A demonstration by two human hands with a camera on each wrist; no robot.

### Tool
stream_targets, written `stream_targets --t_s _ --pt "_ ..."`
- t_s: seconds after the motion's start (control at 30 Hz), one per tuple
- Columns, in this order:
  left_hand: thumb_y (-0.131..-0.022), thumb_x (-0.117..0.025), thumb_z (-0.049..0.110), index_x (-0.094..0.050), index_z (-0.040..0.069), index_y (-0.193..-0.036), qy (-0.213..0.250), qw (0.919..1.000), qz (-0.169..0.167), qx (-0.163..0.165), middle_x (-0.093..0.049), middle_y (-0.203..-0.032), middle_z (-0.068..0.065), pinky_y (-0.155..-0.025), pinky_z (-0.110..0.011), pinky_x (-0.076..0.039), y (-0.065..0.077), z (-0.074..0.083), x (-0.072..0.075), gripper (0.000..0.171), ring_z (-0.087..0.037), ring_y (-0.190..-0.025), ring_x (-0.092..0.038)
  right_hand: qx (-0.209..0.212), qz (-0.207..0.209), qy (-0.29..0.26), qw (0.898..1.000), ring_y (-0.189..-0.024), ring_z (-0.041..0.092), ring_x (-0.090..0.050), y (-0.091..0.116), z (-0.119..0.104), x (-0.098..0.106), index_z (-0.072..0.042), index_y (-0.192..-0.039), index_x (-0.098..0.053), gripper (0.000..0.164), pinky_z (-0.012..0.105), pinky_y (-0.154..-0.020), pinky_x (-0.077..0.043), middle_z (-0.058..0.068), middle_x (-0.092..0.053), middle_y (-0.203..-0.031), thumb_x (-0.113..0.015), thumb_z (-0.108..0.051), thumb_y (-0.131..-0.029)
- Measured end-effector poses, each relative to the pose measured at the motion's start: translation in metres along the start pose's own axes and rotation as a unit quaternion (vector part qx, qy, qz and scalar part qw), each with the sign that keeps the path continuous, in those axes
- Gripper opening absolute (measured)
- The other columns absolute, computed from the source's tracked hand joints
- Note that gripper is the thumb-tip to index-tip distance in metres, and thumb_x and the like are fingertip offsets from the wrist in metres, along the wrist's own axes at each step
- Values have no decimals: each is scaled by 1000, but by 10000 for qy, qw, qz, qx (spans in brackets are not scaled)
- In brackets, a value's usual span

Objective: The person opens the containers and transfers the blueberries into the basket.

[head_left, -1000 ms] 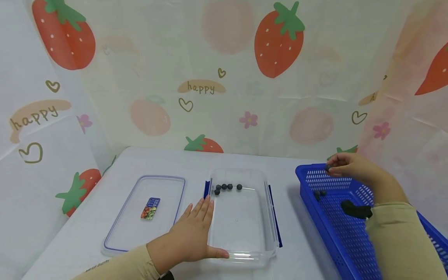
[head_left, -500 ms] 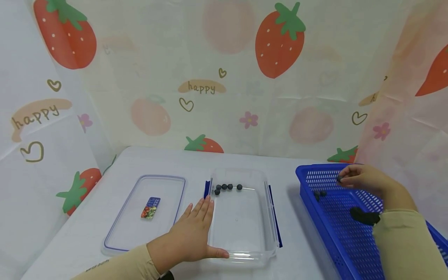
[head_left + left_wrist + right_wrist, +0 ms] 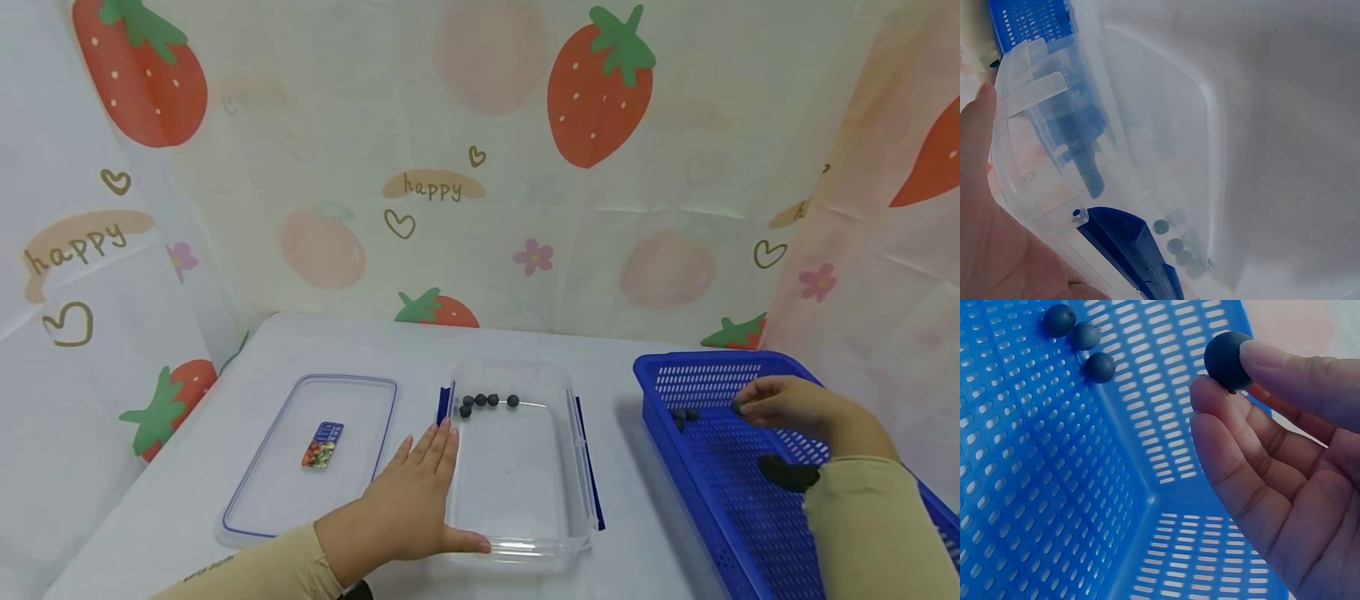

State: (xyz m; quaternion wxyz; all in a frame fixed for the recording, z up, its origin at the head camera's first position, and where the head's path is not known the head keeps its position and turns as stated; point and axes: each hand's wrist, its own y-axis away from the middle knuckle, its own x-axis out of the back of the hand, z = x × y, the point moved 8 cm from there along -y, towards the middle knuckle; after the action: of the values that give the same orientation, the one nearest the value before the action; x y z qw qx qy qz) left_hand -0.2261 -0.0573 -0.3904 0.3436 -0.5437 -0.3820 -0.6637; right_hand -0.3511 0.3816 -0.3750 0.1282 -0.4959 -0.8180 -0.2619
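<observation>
Item: one small dark ball (image 3: 1227,359), pinched between the thumb and fingertips of my right hand (image 3: 798,408), held over the far part of the basket.
Item: blue plastic basket (image 3: 720,475), slotted walls, at the right of the table; three loose balls (image 3: 1087,336) lie close together on its floor by the far left corner.
Item: clear container (image 3: 510,500), open-topped, mid-table, with a dark blue latch (image 3: 590,462) folded out along its right side and another at its left. Inside, near the far end, five dark balls (image 3: 481,401) — four in a line, the rightmost set a little apart, and one just nearer beside the leftmost.
Item: my left hand (image 3: 408,508), fingers straight, thumb spread, resting against the container's near left corner; well apart from my right.
Item: clear lid (image 3: 277,496) with blue edging, flat to the left of the container — a small printed label (image 3: 322,446) at its middle.
Setting: white tablecloth (image 3: 360,346); strawberry-print backdrop (image 3: 330,125) behind.
</observation>
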Motion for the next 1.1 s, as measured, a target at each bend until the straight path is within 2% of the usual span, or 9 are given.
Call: stream_targets --t_s 0.27,0.53,0.67,0.87,1.1 --pt "-58 -26 92 -11 0 -145 23 10000 5 2 -5 -151 -17 -109 -51 -12 0 0 0 128 -32 -139 -7 -234 3 8 9997 -88 18 -60 -3 8 -4 9 -107 -52 23 32 -81 -51 7 -59 -95 -54 -7 -91" --pt "-59 -27 92 -12 -1 -145 47 10000 17 -13 -5 -151 -18 -109 -51 -11 1 0 1 127 -32 -139 -7 90 93 -165 9998 -85 12 -62 -2 -3 4 16 -110 -49 29 29 -78 -52 4 -61 -93 -53 -6 -92" --pt "-59 -27 92 -12 -1 -145 46 10000 34 -16 -6 -151 -18 -109 -51 -11 0 0 1 127 -32 -139 -7 341 167 -212 9991 -88 9 -62 -3 -19 6 18 -111 -46 28 27 -78 -51 5 -60 -98 -50 -2 -92" --pt "-59 -27 92 -13 -1 -145 15 10000 30 -1 -7 -151 -18 -109 -51 -11 0 -1 1 127 -32 -139 -7 788 365 183 9961 -91 6 -61 -8 -53 -2 19 -114 -41 34 24 -79 -50 3 -58 -99 -51 -5 -92" --pt "-59 -28 92 -12 0 -145 34 10000 10 9 -6 -152 -17 -109 -51 -12 -1 -1 -1 127 -32 -139 -7 896 378 561 9937 -90 11 -61 -20 -88 -18 14 -116 -46 39 26 -80 -50 13 -58 -102 -58 -13 -90"
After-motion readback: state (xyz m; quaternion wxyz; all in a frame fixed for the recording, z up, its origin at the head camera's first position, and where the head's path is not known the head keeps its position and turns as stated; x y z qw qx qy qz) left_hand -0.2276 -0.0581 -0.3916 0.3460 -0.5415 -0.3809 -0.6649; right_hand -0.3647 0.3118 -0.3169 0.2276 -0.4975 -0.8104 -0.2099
